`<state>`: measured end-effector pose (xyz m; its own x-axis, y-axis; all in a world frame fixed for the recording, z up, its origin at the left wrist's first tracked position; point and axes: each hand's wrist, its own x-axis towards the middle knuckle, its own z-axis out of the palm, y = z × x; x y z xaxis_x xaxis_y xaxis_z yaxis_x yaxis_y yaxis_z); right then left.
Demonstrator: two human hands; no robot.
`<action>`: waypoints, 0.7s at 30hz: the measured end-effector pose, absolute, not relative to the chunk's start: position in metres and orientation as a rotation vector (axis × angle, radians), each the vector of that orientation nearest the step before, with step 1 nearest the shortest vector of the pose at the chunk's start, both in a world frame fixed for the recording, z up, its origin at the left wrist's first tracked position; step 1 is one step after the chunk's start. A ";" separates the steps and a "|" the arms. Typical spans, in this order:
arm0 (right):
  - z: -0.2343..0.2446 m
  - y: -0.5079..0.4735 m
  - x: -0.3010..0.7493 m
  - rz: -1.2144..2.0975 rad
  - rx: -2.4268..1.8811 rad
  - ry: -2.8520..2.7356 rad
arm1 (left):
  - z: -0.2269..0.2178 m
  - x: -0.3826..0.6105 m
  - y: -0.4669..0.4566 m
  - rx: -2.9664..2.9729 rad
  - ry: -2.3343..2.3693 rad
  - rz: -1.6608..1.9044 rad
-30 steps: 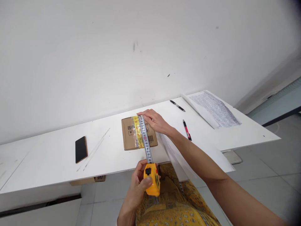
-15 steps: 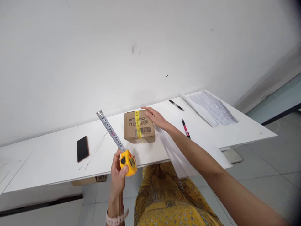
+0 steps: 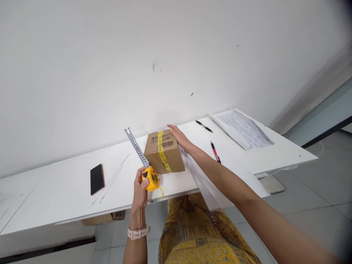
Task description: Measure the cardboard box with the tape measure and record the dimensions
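A small cardboard box (image 3: 170, 161) with yellow tape and a barcode is tilted up on the white table (image 3: 68, 187), its far edge raised. My right hand (image 3: 178, 136) rests on the box's far right edge, fingers stretched along it. My left hand (image 3: 141, 189) grips a yellow tape measure (image 3: 151, 179) just left of the box. Its steel blade (image 3: 136, 147) sticks out up and to the left, free in the air.
A black phone (image 3: 96, 178) lies on the table to the left, beside thin clear strips. A red pen (image 3: 215, 152) and a black pen (image 3: 204, 126) lie right of the box. Printed paper (image 3: 244, 128) sits at the far right, a white wall behind.
The blade came off the box top and swung left. My left hand carried the tape measure up beside the box. My right hand tipped the box up from lying flat.
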<state>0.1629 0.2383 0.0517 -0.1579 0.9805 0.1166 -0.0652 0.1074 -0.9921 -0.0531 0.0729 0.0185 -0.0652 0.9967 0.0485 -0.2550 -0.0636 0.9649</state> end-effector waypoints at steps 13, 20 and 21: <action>0.041 0.217 0.163 1.420 -0.782 -1.146 | 0.009 -0.032 0.044 0.965 1.103 1.403; 0.019 0.209 0.162 1.353 -0.764 -1.177 | 0.005 -0.037 0.029 0.914 1.096 1.429; 0.019 0.210 0.163 1.394 -0.751 -1.166 | 0.004 -0.036 0.026 0.920 1.065 1.421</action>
